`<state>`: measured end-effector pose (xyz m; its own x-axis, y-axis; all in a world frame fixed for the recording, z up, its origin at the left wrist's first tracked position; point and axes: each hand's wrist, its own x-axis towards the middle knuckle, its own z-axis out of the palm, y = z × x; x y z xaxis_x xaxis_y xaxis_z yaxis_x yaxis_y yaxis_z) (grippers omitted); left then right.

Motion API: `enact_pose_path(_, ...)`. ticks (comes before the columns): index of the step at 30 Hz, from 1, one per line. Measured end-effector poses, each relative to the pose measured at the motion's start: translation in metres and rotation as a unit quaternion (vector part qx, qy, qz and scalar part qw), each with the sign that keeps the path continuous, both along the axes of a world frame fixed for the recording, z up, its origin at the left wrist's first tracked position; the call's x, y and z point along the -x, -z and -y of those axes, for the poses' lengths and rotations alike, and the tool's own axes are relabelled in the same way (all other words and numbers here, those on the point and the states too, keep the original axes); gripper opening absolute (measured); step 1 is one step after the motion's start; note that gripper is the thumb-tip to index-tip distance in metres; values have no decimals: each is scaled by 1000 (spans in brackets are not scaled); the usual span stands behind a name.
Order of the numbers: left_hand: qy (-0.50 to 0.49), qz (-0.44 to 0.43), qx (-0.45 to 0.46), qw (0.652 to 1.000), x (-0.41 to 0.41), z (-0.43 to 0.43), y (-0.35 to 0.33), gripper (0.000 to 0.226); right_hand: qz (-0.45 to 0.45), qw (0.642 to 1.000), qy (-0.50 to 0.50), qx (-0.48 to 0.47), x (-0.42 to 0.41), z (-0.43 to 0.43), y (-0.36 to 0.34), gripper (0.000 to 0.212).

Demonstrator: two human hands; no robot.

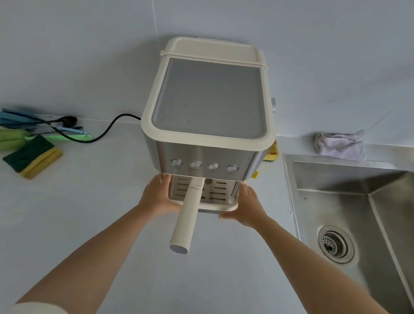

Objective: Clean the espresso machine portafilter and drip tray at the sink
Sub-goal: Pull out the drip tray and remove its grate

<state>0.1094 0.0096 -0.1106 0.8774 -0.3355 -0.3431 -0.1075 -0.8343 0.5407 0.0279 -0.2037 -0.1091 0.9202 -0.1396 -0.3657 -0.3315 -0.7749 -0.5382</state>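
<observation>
We look down on a cream and brushed-steel espresso machine standing on a pale counter, and both of our bare hands are at its base. The drip tray sits in its slot under the machine's four round buttons. It is a shallow cream plastic tray topped by a metal grate cut with short slots. Our left hand clasps the tray's left front corner and our right hand clasps the right one. On each hand the fingers lie along the side wall and the thumb crosses the front lip. The portafilter is locked in above the tray, and its long cream handle points straight toward us between our wrists. We judge the tray light and stiff, but it may hold liquid, so it should be kept level and held by both sides, as now. The grate looks loose-fitting and could slide if the tray tips. The portafilter is likely heavier at its hidden metal head, and its handle is the obvious place to grip. A steel sink waits just to the right, with a green and yellow sponge on the counter to the left.
</observation>
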Motion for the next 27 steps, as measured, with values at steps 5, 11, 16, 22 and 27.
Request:
enact_pose_path(5, 13, 15, 10, 1000, 1, -3, 7, 80, 9, 999, 34, -25, -2, -4, 6, 99)
enact_pose_path(11, 6, 13, 47, 999, 9, -5, 9, 88, 28, 998, 42, -47, 3, -3, 5, 94)
enact_pose_path(16, -1, 2, 15, 1000, 25, -7, 6, 102, 45, 997, 25, -53, 17, -3, -2, 108)
enact_pose_path(22, -14, 11, 5, 1000, 62, -14, 0, 113, 61, 996, -1, -61, 44, -5, -9, 115)
enact_pose_path(27, -66, -12, 47, 997, 103, -19, -4, 115, 77, 994, -31, -70, 75, -8, -11, 111)
